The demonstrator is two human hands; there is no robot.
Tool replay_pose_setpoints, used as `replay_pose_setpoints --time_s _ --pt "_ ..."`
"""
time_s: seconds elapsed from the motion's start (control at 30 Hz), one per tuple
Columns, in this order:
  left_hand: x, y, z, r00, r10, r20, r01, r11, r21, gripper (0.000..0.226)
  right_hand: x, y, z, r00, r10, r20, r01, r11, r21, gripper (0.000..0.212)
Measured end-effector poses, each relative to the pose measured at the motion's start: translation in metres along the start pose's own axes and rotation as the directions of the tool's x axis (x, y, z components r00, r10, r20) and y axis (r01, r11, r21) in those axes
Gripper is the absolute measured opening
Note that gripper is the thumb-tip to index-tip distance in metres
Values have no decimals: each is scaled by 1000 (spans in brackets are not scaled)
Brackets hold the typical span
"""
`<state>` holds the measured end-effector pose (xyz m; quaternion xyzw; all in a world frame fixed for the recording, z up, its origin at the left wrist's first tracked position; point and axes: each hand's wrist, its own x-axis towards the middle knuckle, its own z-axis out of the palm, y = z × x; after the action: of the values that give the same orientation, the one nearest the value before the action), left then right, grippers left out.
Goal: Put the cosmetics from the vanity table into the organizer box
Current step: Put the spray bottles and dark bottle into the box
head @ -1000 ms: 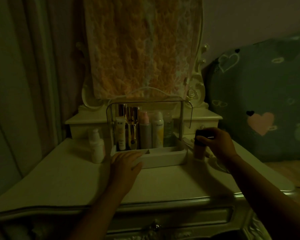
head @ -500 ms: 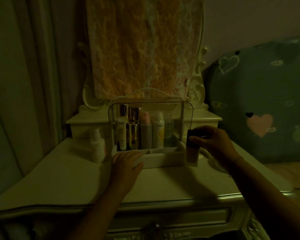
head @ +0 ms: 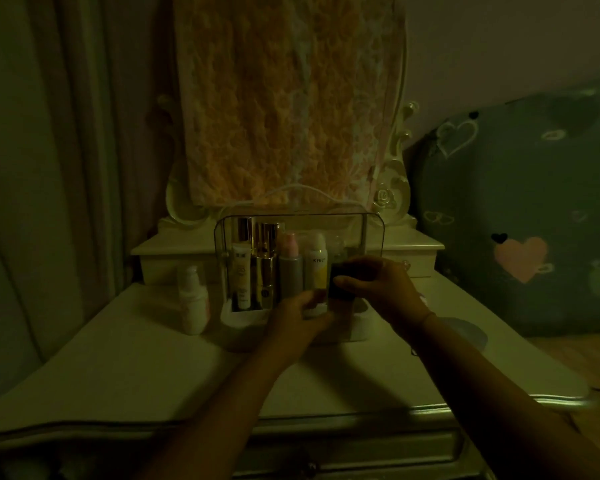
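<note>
My right hand [head: 378,285] pinches a small dark bottle [head: 342,282] by its cap, over the organizer box [head: 232,318] front tray at 12 o'clock. Left hand [head: 297,315] curls against its base. It looks rigid, light, possibly slick.

The right hand [head: 381,285] holds a dark-capped bottle [head: 340,284] over the organizer box [head: 238,315], left hand [head: 297,315] at its front.

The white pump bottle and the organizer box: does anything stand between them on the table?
No. In the head view, the white pump bottle and the organizer box have only a narrow bare gap between them.
</note>
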<state>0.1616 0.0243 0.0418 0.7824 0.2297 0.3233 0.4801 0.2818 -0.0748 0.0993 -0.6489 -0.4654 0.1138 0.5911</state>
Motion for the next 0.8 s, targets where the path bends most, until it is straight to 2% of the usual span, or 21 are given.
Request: replay_pose_setpoints --time_s 0.07,0.13,0.33,0.47,0.57,0.67,0.8 --pt "10 10 3 1000 -9 -2 8 998 -58 27 5 -1 3 1000 -12 -4 12 1000 27 31" --pt "18 14 2 1000 -16 2 16 998 -59 26 8 -2 3 1000 -25 -4 25 999 29 23" --pt "29 16 1 999 -33 1 33 994 -107 24 21 -5 -1 999 -41 34 42 998 -38 27" --pt "33 16 3 999 -35 -15 34 995 -96 19 36 -17 -7 987 -29 159 71 961 -268 35" --pt "35 16 6 999 -31 -23 29 993 -116 15 49 -31 -11 959 -17 284 155 868 -471 30" --pt "34 10 6 998 -39 -51 34 995 -92 21 58 -38 -14 940 17 341 183 818 -546 29" --pt "24 -2 -3 997 -59 -47 60 998 13 32 66 -43 -13 941 50 335 185 752 -632 33"
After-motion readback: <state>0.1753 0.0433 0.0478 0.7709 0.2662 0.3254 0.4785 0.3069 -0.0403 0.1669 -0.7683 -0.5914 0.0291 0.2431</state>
